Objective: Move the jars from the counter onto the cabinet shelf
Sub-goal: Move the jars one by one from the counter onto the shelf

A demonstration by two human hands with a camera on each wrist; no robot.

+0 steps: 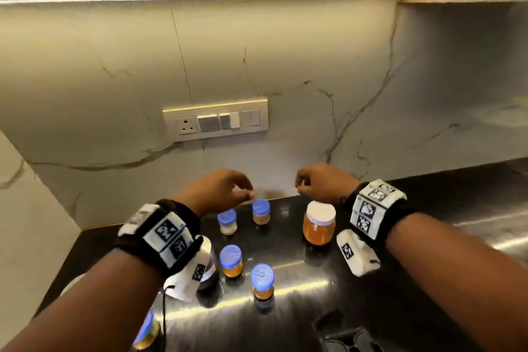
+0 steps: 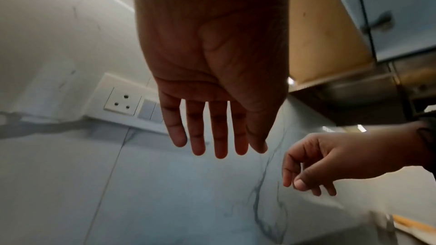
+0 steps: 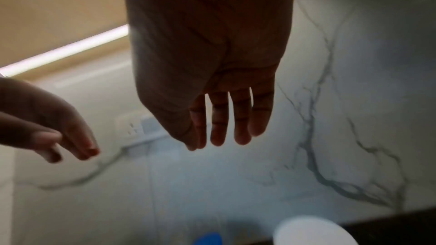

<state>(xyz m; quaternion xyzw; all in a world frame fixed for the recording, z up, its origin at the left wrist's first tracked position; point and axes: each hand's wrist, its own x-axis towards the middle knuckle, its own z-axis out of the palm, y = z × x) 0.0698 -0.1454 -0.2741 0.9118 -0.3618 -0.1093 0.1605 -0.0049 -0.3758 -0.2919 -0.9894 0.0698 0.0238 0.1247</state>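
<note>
Both hands above the dark surface (image 1: 300, 280), holding nothing. Left hand (image 1: 220, 190), grip slack with fingers (image 2: 220, 137) straight and slightly apart. Just below its fingertips, a small blue-lidded jar (image 1: 261, 211); nearer the wrist, three more blue-lidded jars (image 1: 227, 221) (image 1: 232, 260) (image 1: 263, 280). Right hand (image 1: 320, 183), grip likewise loose, fingers (image 3: 241, 124) extended, hanging over the large white-lidded jar (image 1: 319, 221) of amber contents. All jars upright, untouched. Behind both grips, marble wall (image 1: 114, 80) with switch panel (image 1: 215, 120).
</note>
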